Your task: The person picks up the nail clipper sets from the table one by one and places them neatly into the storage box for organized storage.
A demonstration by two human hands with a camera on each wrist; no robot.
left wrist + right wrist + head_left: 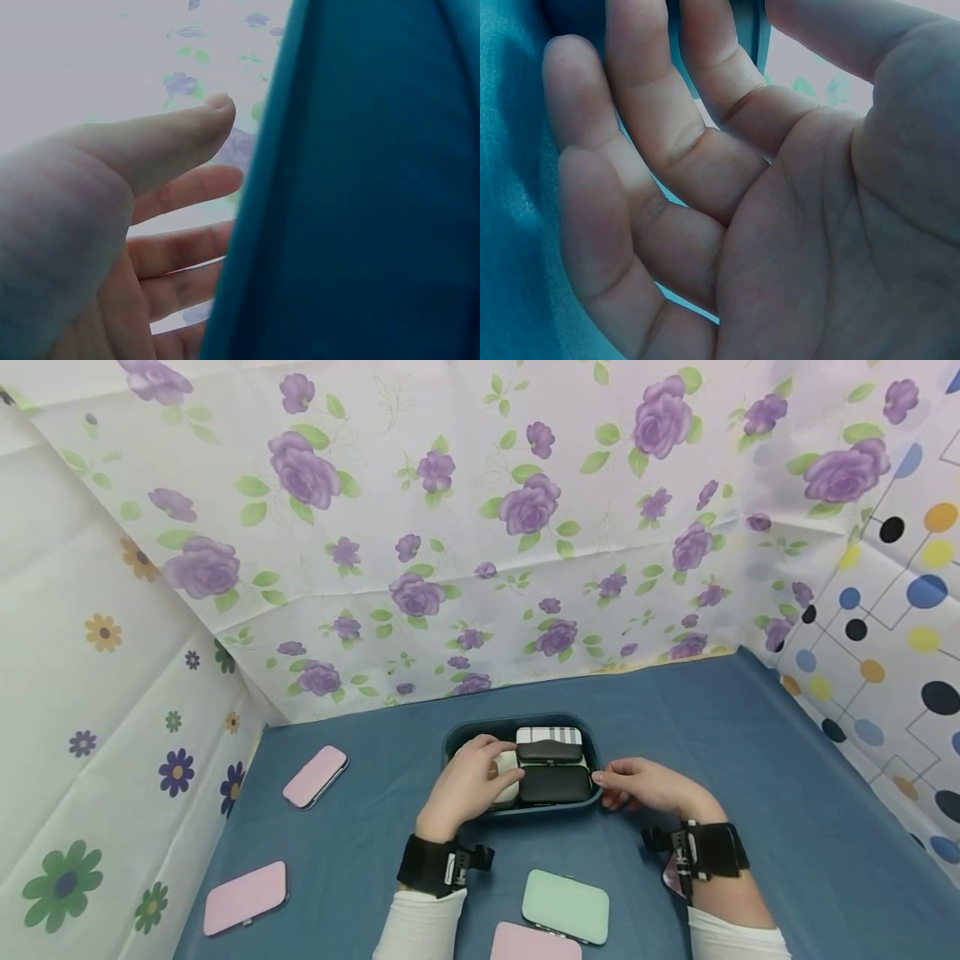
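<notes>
A dark blue plastic bin (542,809) holds several small clasp cases. My left hand (463,783) reaches over its left side, thumb extended and fingers spread over a cream case (507,793). In the left wrist view the bin wall (360,180) hides some fingertips, and nothing shows between thumb and fingers. Right of that hand lie a black case (555,784) and, behind it, a plaid case with a dark flap (550,737). My right hand (654,788) pinches the bin's right rim near the front corner; its other fingers curl loosely in the right wrist view.
Two pink cases (317,777) (246,897) lie on the blue cloth at left. A mint green case (566,906) and another pink case (536,943) lie in front of the bin. A pinkish patterned case (671,877) is partly under my right wrist. Flowered sheets (450,527) stand behind.
</notes>
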